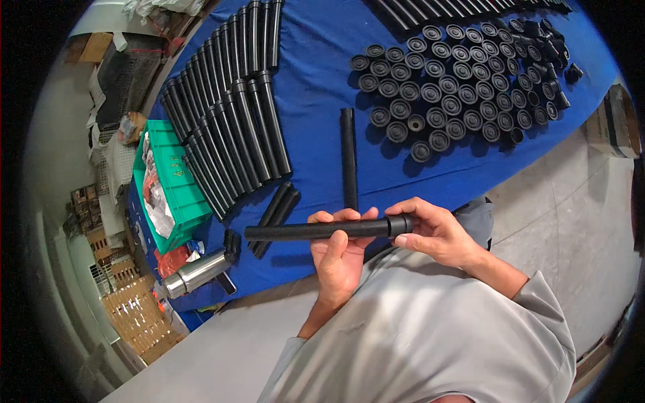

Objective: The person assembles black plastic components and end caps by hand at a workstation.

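Observation:
A black tube (pixel 295 232) lies level across my body, above the near edge of the blue-covered table. My left hand (pixel 341 252) wraps round its middle, thumb in front and fingers behind. At its right end sits a wider round black cap (pixel 400 225), pinched between the thumb and fingers of my right hand (pixel 433 232). A narrow ring-like gap shows between cap and tube. Just beyond my left hand, a loose black tube (pixel 349 158) points away from me on the cloth. Two shorter-looking black tubes (pixel 277 215) lie to the left, partly behind the held one.
Capped black tubes (pixel 235 127) lie in rows at the left; more tubes (pixel 430 10) are at the far edge. Many round black caps (pixel 450 87) cover the right of the blue cloth (pixel 309 87). A green crate (pixel 181 195) and a steel flask (pixel 198 274) stand at the left edge.

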A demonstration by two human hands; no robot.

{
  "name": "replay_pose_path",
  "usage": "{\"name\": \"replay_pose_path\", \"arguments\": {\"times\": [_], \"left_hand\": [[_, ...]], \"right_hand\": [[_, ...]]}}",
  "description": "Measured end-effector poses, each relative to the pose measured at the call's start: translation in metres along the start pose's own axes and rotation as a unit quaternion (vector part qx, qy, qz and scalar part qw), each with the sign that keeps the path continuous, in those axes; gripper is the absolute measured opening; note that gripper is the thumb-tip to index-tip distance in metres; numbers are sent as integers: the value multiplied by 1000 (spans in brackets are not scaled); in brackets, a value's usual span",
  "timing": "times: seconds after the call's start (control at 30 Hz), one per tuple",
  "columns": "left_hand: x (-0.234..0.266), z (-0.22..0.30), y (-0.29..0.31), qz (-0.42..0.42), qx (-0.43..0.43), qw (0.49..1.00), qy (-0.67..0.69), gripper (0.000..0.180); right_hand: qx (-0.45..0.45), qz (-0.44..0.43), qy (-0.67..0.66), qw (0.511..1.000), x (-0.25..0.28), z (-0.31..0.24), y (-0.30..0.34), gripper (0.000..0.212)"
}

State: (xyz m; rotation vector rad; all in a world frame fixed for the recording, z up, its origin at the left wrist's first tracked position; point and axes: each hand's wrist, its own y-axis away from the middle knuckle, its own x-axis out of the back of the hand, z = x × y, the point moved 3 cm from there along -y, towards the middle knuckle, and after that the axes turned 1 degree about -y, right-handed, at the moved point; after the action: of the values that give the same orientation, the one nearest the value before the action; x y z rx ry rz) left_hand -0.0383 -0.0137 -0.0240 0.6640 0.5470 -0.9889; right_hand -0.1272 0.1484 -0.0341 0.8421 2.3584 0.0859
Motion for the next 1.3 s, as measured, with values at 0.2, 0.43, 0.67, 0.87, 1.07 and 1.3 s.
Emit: {"name": "replay_pose_path", "arguments": {"times": [0.2,0.43,0.67,0.87,1.07,1.3], "left_hand": [[2,-3,3,8,-1,1000,-28,31],[0,-6,6,15,-18,999,-47,29],[1,-12,7,39,-8,998,-37,28],[-2,-16,9,61,-19,997,-45,27],[-1,-19,9,86,2,996,-3,25],[-1,-19,10,80,-5,997,-2,25]], "right_hand": [[108,17,226,968,-3,-9,0,40],[143,14,302,942,-6,-16,0,38],[162,11,310,937,-5,-13,0,39],[176,18,330,927,-5,-12,-1,38],[188,20,342,920,-6,-12,-3,39],[176,2,345,922,-1,-16,-6,41]]}}
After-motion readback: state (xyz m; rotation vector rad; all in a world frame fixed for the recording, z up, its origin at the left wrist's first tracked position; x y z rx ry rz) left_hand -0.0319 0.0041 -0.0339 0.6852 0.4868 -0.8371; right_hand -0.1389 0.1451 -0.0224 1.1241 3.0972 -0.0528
